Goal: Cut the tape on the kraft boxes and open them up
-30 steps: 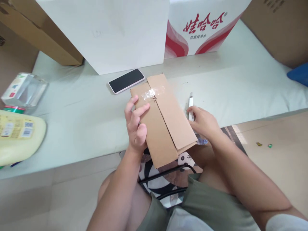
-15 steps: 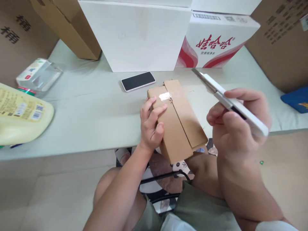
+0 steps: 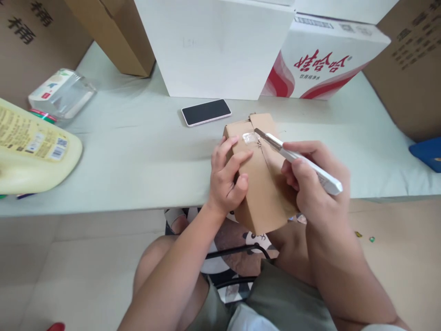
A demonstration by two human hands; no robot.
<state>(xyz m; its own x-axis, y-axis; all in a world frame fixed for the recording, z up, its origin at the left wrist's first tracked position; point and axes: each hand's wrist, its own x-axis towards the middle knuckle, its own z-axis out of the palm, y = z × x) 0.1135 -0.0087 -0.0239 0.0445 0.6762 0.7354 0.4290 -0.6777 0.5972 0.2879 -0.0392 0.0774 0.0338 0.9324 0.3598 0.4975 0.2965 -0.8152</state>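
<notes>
A small brown cardboard box [image 3: 262, 197] rests partly over the table's front edge, with a seam running along its top. My left hand [image 3: 227, 177] grips its left side, fingers lying over the top face. Between the thumb and fingers of my right hand [image 3: 317, 179] is a white utility knife [image 3: 303, 164], its blade out. The blade tip is at the box's far end, beside a shiny patch of clear tape [image 3: 251, 137] near the seam. I cannot tell whether the tip touches the cardboard. My right hand partly hides the box's right flap.
A phone [image 3: 206, 112] lies beyond the box on the pale green table cover [image 3: 138, 161]. Behind it stand a white carton [image 3: 220, 50] and a red-and-white carton [image 3: 320, 59]. At left are a clear plastic bottle [image 3: 69, 99] and a yellow jug [image 3: 37, 151]. A blue item [image 3: 427, 154] sits far right.
My right hand has brought the knife left, from above the table's right side to the box's taped far end. My left hand keeps its hold on the box. The view has shifted slightly.
</notes>
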